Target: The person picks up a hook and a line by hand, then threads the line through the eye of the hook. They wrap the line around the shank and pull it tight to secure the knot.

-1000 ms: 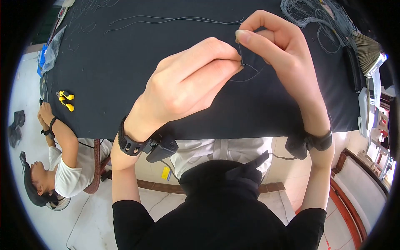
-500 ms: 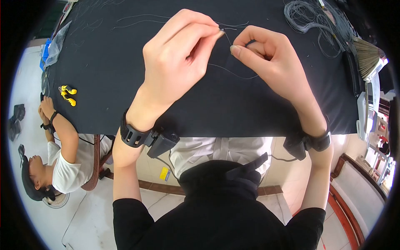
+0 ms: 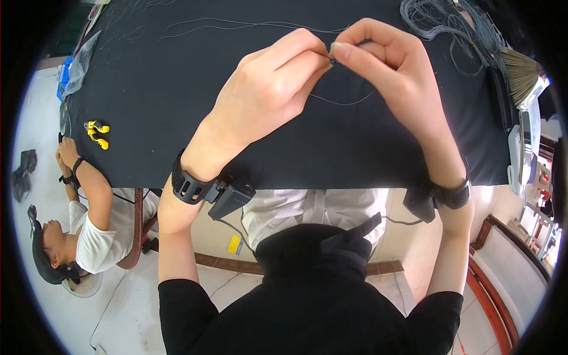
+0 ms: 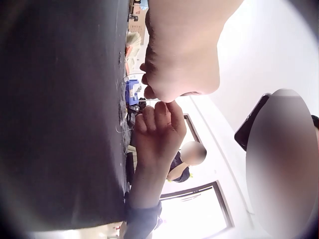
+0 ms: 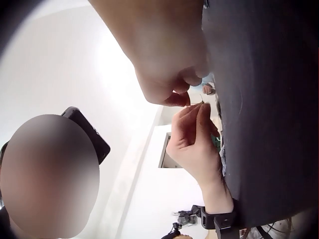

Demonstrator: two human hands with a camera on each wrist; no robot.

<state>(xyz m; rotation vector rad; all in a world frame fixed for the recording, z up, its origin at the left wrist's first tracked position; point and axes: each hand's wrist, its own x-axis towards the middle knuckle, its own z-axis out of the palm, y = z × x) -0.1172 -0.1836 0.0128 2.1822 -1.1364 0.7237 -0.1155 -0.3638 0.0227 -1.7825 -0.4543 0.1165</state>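
My left hand (image 3: 263, 92) pinches a tiny dark piece (image 3: 333, 61) between thumb and fingertips, above the black cloth. Right at it are the fingertips of my right hand (image 3: 399, 71), thumb and index pressed together on the fine strand there. A thin grey line (image 3: 343, 104) hangs in a curve below both hands. In the right wrist view, a short bit of strand (image 5: 201, 99) sticks up at the left fingertips. From the left wrist, the right hand (image 4: 157, 132) shows with its other fingers curled, and the pinch itself is hidden.
Loose grey strands (image 3: 248, 25) lie across the black cloth (image 3: 331, 154) beyond the hands. A coil of grey line (image 3: 438, 26) and a brush (image 3: 520, 77) are at far right. Yellow-handled pliers (image 3: 97, 135) lie left, near another person (image 3: 97, 236) at the table edge.
The left hand swung up and away from the right hand, then came back down to it. Both hands' fingertips now meet at the small dark piece.
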